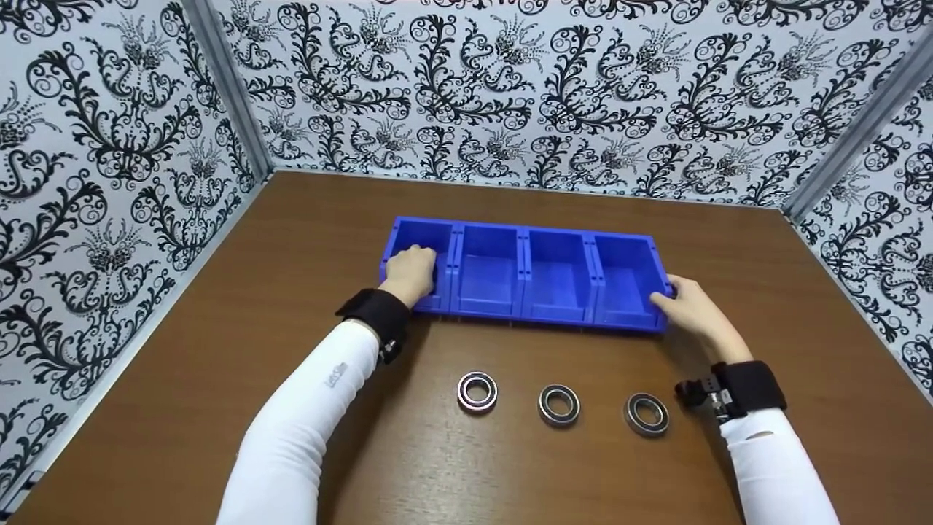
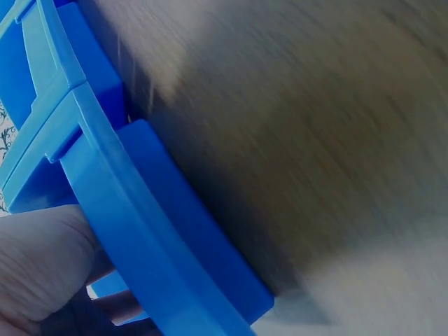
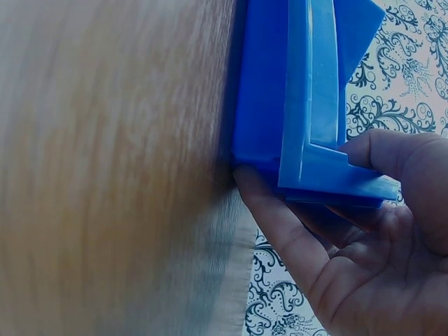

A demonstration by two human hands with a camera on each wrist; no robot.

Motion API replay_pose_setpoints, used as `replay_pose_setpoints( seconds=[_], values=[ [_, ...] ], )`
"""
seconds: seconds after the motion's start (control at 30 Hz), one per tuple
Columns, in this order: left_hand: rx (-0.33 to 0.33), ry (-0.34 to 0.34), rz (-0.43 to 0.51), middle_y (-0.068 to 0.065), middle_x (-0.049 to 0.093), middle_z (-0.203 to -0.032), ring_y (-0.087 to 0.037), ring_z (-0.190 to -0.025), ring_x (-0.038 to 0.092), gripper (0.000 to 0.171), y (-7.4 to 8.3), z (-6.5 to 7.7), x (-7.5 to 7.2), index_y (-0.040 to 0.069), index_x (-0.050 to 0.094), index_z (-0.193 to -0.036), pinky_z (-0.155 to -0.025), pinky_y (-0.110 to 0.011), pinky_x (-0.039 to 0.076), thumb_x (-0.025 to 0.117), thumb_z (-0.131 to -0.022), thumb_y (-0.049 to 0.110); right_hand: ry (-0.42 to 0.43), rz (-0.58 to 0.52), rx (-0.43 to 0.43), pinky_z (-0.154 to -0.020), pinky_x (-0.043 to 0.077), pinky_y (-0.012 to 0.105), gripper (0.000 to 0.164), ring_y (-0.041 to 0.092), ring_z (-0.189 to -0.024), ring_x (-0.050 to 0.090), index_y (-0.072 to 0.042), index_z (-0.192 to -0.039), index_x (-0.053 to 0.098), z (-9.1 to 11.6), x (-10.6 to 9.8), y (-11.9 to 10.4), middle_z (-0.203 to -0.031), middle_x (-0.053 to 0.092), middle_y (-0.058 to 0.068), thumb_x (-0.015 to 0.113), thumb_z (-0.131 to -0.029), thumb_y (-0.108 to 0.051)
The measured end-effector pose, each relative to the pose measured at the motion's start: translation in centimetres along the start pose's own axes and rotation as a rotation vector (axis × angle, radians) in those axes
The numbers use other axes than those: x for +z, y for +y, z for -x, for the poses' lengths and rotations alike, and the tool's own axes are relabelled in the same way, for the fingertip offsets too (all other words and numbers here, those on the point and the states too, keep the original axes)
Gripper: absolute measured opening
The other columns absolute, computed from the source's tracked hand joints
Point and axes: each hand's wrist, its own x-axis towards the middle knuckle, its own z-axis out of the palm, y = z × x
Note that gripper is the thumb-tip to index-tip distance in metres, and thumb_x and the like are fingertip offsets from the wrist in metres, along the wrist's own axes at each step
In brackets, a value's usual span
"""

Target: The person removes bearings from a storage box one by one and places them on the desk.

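Note:
A row of joined blue plastic bins (image 1: 490, 310) stands across the middle of the table, with its open compartments facing up. My left hand (image 1: 412, 273) grips the leftmost bin, knuckles over its compartment; the left wrist view shows that hand (image 2: 42, 259) at the bin's wall (image 2: 140, 203), its fingertips partly hidden. At the opposite end, my right hand (image 1: 692, 310) holds the outer side wall. In the right wrist view its thumb is over the rim (image 3: 297, 133) and a finger lies along the bottom edge.
Three ring-shaped ball bearings lie flat in front of the bins: a left one (image 1: 477, 410), a middle one (image 1: 559, 422) and a right one (image 1: 649, 432). Patterned wall panels (image 1: 481, 87) enclose the brown wooden table (image 1: 306, 226) at the back and sides.

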Motion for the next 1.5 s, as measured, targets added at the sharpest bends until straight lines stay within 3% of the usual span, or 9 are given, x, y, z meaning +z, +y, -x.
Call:
replay_pose_setpoints(
  seconds=[0.4,1.1,1.3,1.5],
  values=[
    [0.012,-0.006,-0.015,-0.026,0.072,-0.123,-0.042,-0.114,0.070,0.028,0.0,-0.7,0.1,-0.002,0.072,-0.116,-0.096,-0.055,0.059,0.068,-0.088,0.005,-0.034,-0.053,0.027,-0.069,0.054,0.015,0.053,0.011,-0.088,0.068,0.021,-0.145,0.036,0.2,0.0,-0.1,-0.127,0.059,0.042,0.044,-0.103,-0.011],
    [-0.002,-0.041,-0.001,-0.024,0.073,-0.122,-0.040,-0.111,0.072,0.029,-0.2,-1.2,-0.4,-0.001,0.071,-0.116,-0.094,-0.054,0.060,0.067,-0.087,0.004,-0.024,-0.032,0.030,-0.074,0.051,0.012,0.052,0.023,-0.101,0.069,0.020,-0.144,0.040,0.1,0.0,-0.1,-0.130,0.060,0.041,0.045,-0.103,-0.012],
    [-0.021,-0.041,0.011,-0.024,0.073,-0.122,-0.041,-0.111,0.072,0.028,-0.2,-1.2,-0.5,0.000,0.073,-0.112,-0.092,-0.056,0.061,0.067,-0.086,0.003,-0.017,-0.049,0.021,-0.070,0.052,0.014,0.049,0.009,-0.087,0.066,0.021,-0.141,0.043,0.0,0.0,-0.1,-0.125,0.062,0.040,0.045,-0.102,-0.010],
    [-0.004,-0.028,0.012,-0.025,0.074,-0.120,-0.041,-0.109,0.073,0.026,-0.3,-1.0,-0.6,-0.001,0.073,-0.110,-0.092,-0.055,0.061,0.068,-0.084,0.003,-0.011,-0.049,0.004,-0.068,0.053,0.014,0.049,0.006,-0.083,0.065,0.022,-0.140,0.043,0.0,0.0,-0.1,-0.122,0.063,0.040,0.046,-0.102,-0.008]
  ],
)
